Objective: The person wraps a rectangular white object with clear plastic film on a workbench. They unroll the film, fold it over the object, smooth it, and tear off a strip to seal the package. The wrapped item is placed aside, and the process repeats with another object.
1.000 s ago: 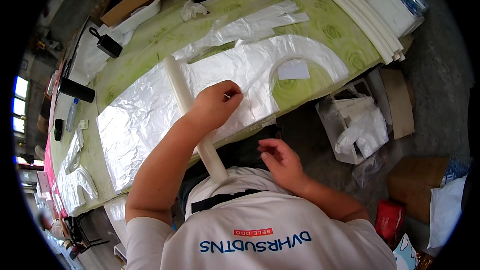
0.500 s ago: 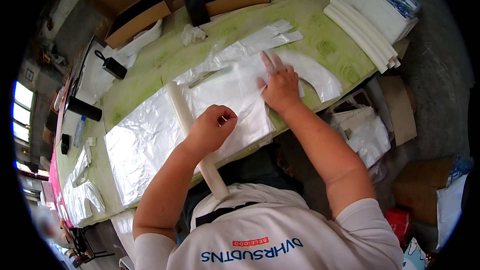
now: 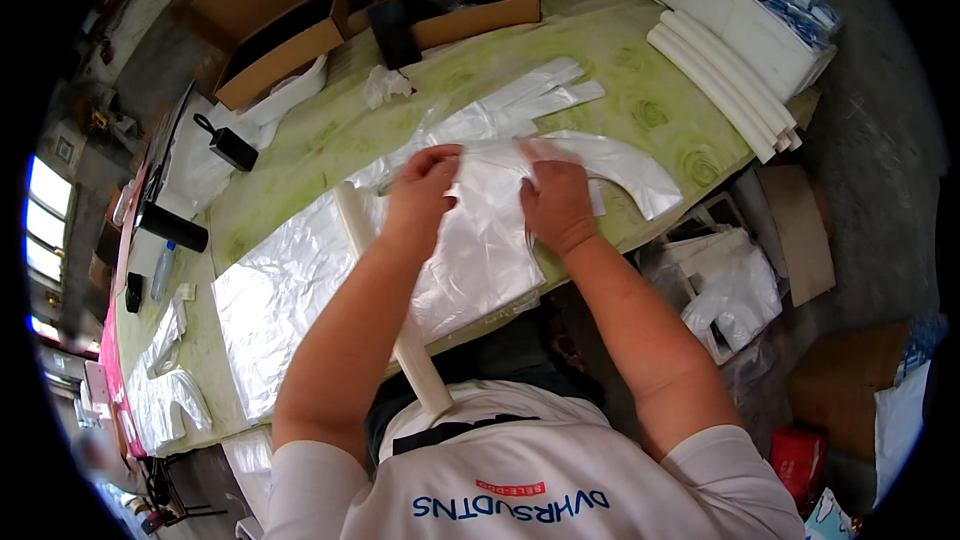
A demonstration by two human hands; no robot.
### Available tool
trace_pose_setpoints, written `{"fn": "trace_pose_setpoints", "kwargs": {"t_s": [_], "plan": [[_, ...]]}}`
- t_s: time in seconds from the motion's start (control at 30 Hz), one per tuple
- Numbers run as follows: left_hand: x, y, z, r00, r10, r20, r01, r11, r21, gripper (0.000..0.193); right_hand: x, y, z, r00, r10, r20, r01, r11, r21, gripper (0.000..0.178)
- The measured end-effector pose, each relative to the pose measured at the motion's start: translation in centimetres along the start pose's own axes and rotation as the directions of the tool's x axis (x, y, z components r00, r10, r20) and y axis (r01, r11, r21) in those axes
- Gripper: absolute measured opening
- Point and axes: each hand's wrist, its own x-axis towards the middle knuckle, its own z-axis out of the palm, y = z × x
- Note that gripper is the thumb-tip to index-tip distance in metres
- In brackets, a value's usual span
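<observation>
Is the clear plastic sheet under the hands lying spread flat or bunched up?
Mostly spread: the plastic sheet lies flat over the green table, lifted only where the left hand and right hand pinch its top edge.

White bags (image 3: 480, 240); green (swirled) tablecloth (image 3: 640, 90)

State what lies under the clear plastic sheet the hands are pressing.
Under the plastic sheet shows the green table and a white tube. Both hands cover part.

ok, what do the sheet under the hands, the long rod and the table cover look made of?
Sheet: thin clear plastic film, glossy, to judge by its crinkles and glare. Both hands, left hand and right hand, press on it. Rod: matte off-white, maybe plastic or cardboard tube; cannot tell. Table cover: green patterned, probably vinyl or cloth.
</observation>
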Motion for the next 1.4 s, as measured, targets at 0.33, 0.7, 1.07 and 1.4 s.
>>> {"fn": "trace_pose_setpoints", "kwargs": {"t_s": [0.33,0.7,1.07,1.4], "plan": [[-11.2,-0.9,-28.0,0.895,0.004,-0.446,-0.107,0.973,-0.205,0.014,-0.1,3.8,1.6,0.882,0.430,-0.194,-0.304,0.833,0.462,0.057],[-10.9,-7.0,-25.8,0.815,0.442,-0.373,-0.309,0.878,0.365,0.042,-1.2,0.7,-0.5,0.911,0.328,-0.251,-0.241,0.916,0.322,0.043],[-12.4,-8.8,-16.7,0.886,0.399,0.238,-0.362,0.273,0.891,0.085,-9.8,-19.0,0.7,0.869,-0.445,0.216,0.249,0.771,0.586,0.045],[-11.6,-3.1,-18.1,0.764,0.452,0.460,-0.601,0.243,0.761,0.046,-9.2,-21.4,0.6,0.865,-0.450,0.220,0.300,0.817,0.492,0.039]]}}
